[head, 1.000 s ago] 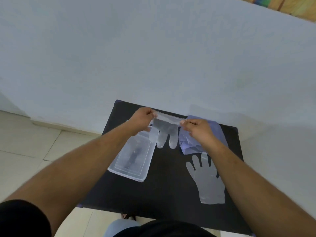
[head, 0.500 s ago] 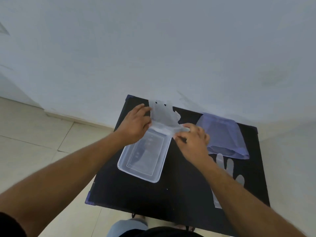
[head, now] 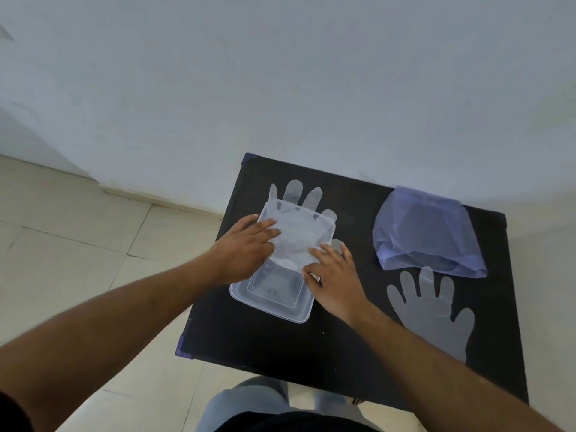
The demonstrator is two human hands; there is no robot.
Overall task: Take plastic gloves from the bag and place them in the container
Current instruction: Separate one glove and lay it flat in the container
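A clear plastic container (head: 274, 302) lies on the left part of a small black table (head: 343, 353). A clear plastic glove (head: 296, 235) is spread over its far half, with the fingers hanging past the far rim. My left hand (head: 246, 247) presses flat on the glove's left side. Fingers spread, my right hand (head: 333, 275) rests on the glove's near right edge at the container's rim. A second clear glove (head: 433, 310) lies flat on the table to the right. The bluish-purple plastic bag (head: 427, 232) sits at the far right.
A white wall (head: 280, 88) rises directly behind the table. Beige floor tiles (head: 78, 244) lie to the left. My knees (head: 255, 400) show below the table's near edge.
The glove, held up between both hands over the container's far end, has been laid down across the container. Both hands now press on it. The view has shifted left.
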